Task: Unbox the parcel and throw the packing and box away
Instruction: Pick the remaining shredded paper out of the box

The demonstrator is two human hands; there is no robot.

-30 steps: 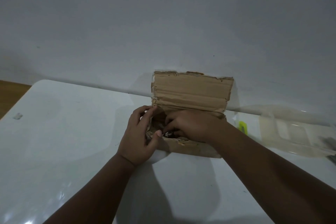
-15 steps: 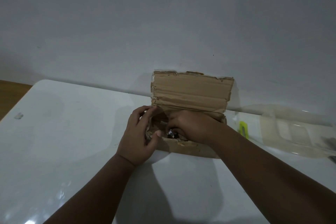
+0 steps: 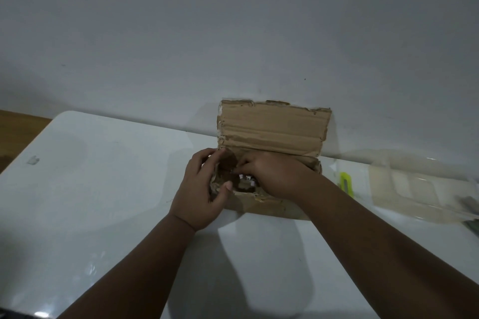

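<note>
We had the small brown cardboard box sitting on the shiny white table, close against the grey wall, with its torn lid flap standing up at the back of the box. Our left hand held the left end of the box, with the thumb hooked over the front edge and the fingers curled round the bent end flap. Our right hand was reaching down inside the box, near the left hand but not touching it. Its fingers were curled and partly hidden, so we could not tell if they had hold of anything. Inside the box, between the two hands, we saw a little pale and dark thing, too small to name. Just right of the box lay a yellow-green cutter, and further right of the box lay some clear plastic wrap. We thought we were at the step of getting the inside thing out. The box was open, but it was not thrown away yet. Next, we thought the right hand needed a good hold and a straight lift, while the left hand kept the box down. The torn edges could catch, so a slow pull seemed best.
</note>
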